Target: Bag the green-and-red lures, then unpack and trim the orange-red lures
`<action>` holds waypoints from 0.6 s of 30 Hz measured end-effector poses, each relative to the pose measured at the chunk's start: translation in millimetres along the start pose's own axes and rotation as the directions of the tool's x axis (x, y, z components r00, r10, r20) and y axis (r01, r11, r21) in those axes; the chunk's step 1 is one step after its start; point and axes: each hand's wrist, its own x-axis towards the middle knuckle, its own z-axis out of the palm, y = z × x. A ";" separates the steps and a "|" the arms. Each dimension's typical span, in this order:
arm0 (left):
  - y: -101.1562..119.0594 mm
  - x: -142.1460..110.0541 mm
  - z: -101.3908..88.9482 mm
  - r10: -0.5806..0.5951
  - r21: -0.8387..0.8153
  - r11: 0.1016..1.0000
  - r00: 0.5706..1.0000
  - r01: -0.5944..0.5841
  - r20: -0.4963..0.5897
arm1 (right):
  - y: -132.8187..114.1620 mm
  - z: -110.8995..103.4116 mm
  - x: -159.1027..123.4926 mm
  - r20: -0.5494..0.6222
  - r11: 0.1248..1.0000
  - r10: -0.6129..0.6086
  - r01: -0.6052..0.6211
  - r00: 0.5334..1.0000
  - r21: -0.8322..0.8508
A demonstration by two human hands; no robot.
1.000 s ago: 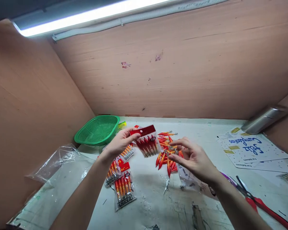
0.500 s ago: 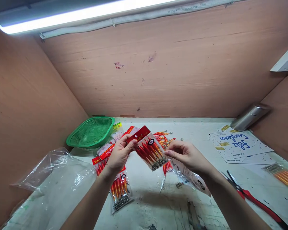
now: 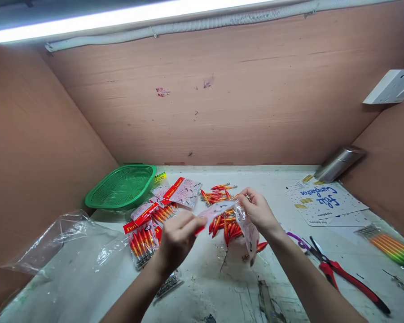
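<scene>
Packet: a clear plastic packet with a red header [image 3: 218, 211] is held above the middle of the bench [image 3: 222, 287], stretched between both hands; its contents cannot be made out.
Left hand: the left hand [image 3: 178, 237] is pinched shut on the packet's red end, thumb against fingers.
Right hand: the right hand [image 3: 257, 211] is closed on the packet's other end, fingers curled over the plastic; a clear bag [image 3: 251, 233] hangs down from it.
Loose lures: a heap of red and orange fishing lures [image 3: 225, 224] lies on the bench just under the packet, with more loose ones [image 3: 218, 193] farther toward the back edge.
Filled packets: several packed lure packets [image 3: 144, 229] lie to the left of the left hand, near the green basket.
Green basket: a green mesh basket [image 3: 121, 186] sits in the back left corner.
Plastic sheet: a crumpled clear bag [image 3: 60, 242] lies along the left edge.
Scissors: red-handled scissors [image 3: 343, 273] lie toward the right edge, beside the right forearm.
Printed card: a white card with blue lettering [image 3: 323, 202] lies near the back right corner, with a metal cylinder [image 3: 338, 163] behind it.
</scene>
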 end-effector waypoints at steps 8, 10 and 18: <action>-47.0 30.6 43.2 -0.583 0.073 0.801 0.802 0.595 -0.130 | -35.1 51.2 -25.8 0.016 0.983 -0.184 0.184 0.983 -0.022; -50.3 44.4 47.0 -0.621 0.094 0.774 0.780 0.626 -0.080 | -36.2 58.3 -22.0 -0.008 0.990 -0.144 0.144 0.990 -0.005; -72.3 28.5 -16.4 -0.743 0.276 0.633 0.668 0.724 -0.049 | -4.7 24.1 43.1 -0.092 0.929 0.225 -0.185 0.970 0.321</action>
